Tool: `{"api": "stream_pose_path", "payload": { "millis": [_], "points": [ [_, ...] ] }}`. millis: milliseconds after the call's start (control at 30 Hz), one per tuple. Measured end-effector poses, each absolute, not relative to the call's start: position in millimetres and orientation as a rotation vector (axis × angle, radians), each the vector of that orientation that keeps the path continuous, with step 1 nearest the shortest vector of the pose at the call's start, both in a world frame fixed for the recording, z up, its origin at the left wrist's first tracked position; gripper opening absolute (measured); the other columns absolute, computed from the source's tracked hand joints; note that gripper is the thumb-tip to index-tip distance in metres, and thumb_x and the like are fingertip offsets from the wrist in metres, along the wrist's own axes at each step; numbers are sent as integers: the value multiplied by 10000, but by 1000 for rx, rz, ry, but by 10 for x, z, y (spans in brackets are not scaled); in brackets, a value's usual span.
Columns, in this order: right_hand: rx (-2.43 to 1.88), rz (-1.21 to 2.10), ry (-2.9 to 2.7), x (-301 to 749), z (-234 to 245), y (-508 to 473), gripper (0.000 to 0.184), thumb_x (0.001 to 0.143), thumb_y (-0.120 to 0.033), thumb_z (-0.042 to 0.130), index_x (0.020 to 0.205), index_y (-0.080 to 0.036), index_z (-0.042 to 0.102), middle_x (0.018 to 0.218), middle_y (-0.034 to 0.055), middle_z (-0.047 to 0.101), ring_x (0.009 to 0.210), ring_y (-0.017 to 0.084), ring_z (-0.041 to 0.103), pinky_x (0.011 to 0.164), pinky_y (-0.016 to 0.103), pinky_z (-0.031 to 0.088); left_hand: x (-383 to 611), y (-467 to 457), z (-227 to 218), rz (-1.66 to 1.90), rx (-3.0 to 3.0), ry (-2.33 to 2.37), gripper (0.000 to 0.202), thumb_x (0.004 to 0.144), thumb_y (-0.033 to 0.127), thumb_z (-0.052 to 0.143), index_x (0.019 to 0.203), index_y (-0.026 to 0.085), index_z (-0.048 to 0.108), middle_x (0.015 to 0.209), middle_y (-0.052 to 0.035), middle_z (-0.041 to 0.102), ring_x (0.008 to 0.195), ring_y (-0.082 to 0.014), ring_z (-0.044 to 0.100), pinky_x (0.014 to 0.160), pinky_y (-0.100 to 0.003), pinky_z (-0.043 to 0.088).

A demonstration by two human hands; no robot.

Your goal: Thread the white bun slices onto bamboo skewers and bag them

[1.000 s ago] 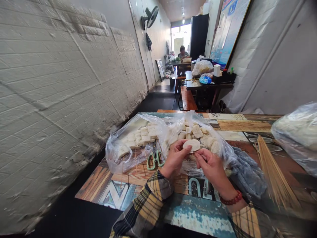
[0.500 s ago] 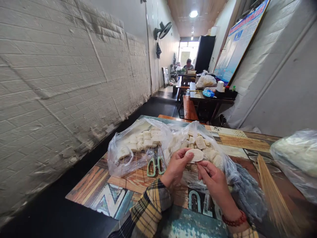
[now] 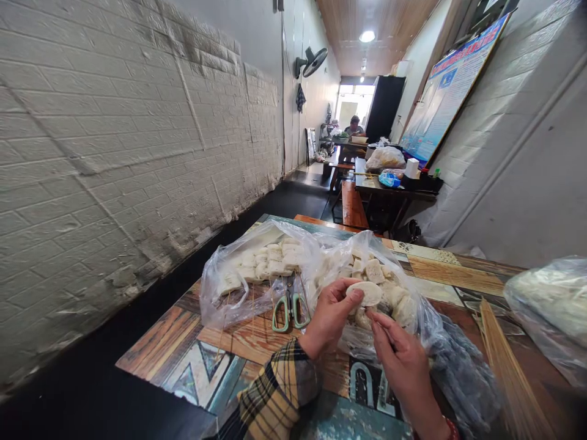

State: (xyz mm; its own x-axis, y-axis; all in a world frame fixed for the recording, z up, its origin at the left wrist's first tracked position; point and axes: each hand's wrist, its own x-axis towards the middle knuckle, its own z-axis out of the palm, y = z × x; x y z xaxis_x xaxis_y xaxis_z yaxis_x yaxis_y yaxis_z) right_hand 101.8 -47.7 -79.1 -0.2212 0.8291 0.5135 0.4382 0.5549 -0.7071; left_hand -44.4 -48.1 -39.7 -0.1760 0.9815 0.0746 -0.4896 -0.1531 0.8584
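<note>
Between thumb and fingers, my left hand (image 3: 331, 310) grips a flat, white oval slice (image 3: 365, 294) of food. My right hand (image 3: 400, 347) is just below the slice's right end, thumb and fingertips pinched together; whatever they hold is too thin or hidden to make out. Behind the hands, an open clear plastic bag holds pale, spongy food pieces (image 3: 374, 271). Left of it, another clear bag contains rows of similar white pieces (image 3: 275, 260), with thin sticks jutting toward me. Green-handled scissors (image 3: 290, 313) lie between the bags, left of my left hand.
On the right lies a bundle of thin wooden sticks (image 3: 507, 366), beside a crumpled dark plastic bag (image 3: 463, 360). A filled clear bag (image 3: 553, 305) stands at the right edge. Farther back are a bench (image 3: 353, 205), a cluttered table and a seated person (image 3: 354, 127).
My right fingertips have shifted slightly down and away from the slice. My left hand still holds it. The whole view has moved a little.
</note>
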Motion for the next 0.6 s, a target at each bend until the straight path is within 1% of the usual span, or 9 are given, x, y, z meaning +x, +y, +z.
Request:
{"api": "stream_pose_path", "payload": {
  "millis": [67,167,333,433,533,600],
  "points": [
    [-1044,506,-1833,1033,-796,-464,297,934,-421,517,978,-231,742,953,82,789,831,257,753,748,378,612,-435,-495,-376,1601,832,851,369,685,427,805,928,156,748,862,-54,700,779,-153,563,747,-258,403],
    [-1025,478,-1844,1062,-816,-441,314,935,-423,517,952,-213,750,935,90,791,823,250,755,772,373,613,-422,-507,-372,1585,846,838,350,684,425,804,893,150,745,855,-58,696,783,-161,563,746,-262,406],
    [-998,436,-1885,1081,-814,-437,315,946,-389,504,942,-194,751,911,92,793,792,240,759,742,357,623,-427,-513,-394,1569,825,814,356,694,428,796,911,152,739,844,-54,691,762,-149,556,717,-250,406],
    [-997,394,-1901,1086,-790,-447,320,949,-383,502,952,-194,760,892,100,794,775,246,762,734,355,630,-448,-530,-374,1573,885,830,341,728,444,766,924,166,746,836,-48,684,746,-142,551,706,-246,412],
    [-969,298,-1894,1122,-794,-455,325,938,-394,522,952,-193,777,876,113,793,747,264,764,705,366,638,-475,-569,-333,1573,968,829,339,765,466,727,932,173,754,844,-52,681,754,-147,553,705,-249,419],
    [-915,275,-1896,1167,-808,-459,294,927,-379,547,949,-209,786,858,107,793,723,264,764,686,359,643,-491,-602,-306,1562,1017,808,357,772,475,718,957,173,756,861,-63,686,760,-158,559,700,-256,423]
  ]
}}
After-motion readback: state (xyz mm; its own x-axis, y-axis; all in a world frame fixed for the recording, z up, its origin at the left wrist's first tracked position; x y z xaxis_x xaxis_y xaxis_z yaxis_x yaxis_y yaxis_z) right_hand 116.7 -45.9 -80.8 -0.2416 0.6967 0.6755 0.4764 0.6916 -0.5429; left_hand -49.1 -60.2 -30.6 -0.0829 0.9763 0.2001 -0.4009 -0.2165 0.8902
